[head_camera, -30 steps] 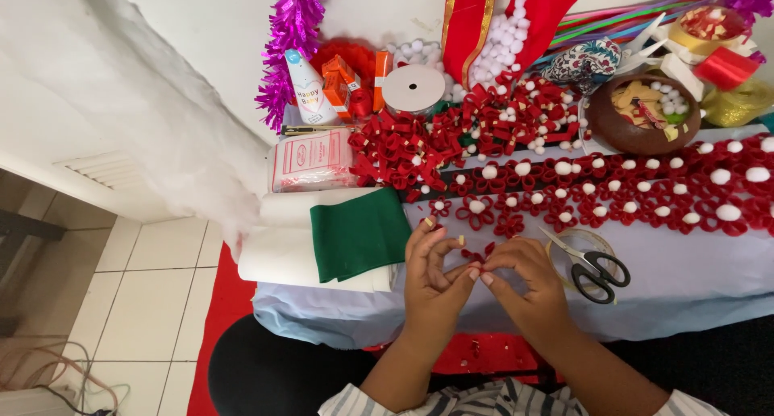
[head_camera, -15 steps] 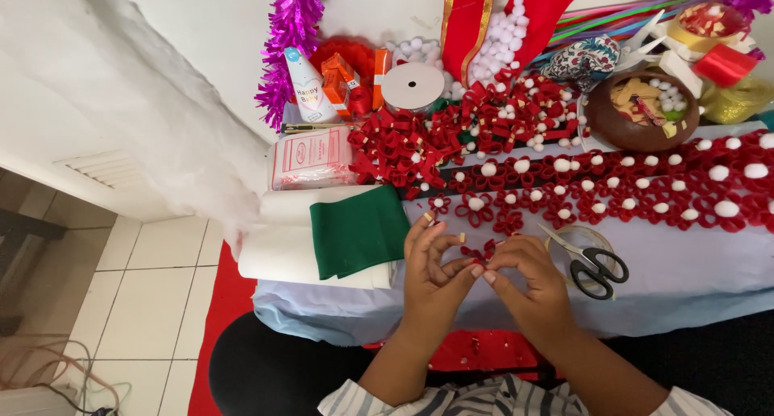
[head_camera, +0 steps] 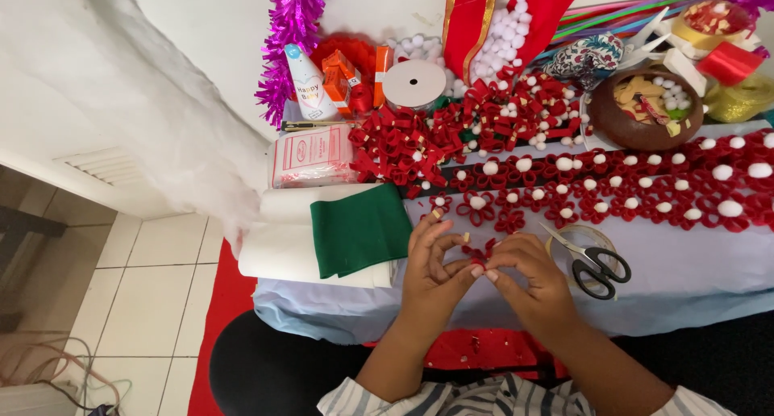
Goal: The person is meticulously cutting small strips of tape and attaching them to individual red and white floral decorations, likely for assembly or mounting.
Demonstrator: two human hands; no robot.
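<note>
I am holding a small red felt flower piece [head_camera: 479,255] between both hands, just above the near edge of the table [head_camera: 693,279] with its pale blue cloth. My left hand [head_camera: 431,263] is pinching its left side with thumb and forefinger closed, the other fingers fanned upward. My right hand [head_camera: 528,275] is closing on its right side with curled fingertips. Most of the piece is sitting hidden behind my fingers.

I am judging the piece to be very light, soft and floppy, not fragile but easily crushed or unrolled; the folded loops near the centre look like the best place to pinch.

Counting what is lying about: one pair of black-handled scissors [head_camera: 592,263] just right of my right hand, one folded green felt sheet [head_camera: 359,226] on white rolls to the left, one brown bowl [head_camera: 645,114] of scraps, one white tape spool [head_camera: 414,84]. The finished red flowers with white pompoms [head_camera: 645,186] are running in rows, too many to count reliably.
</note>
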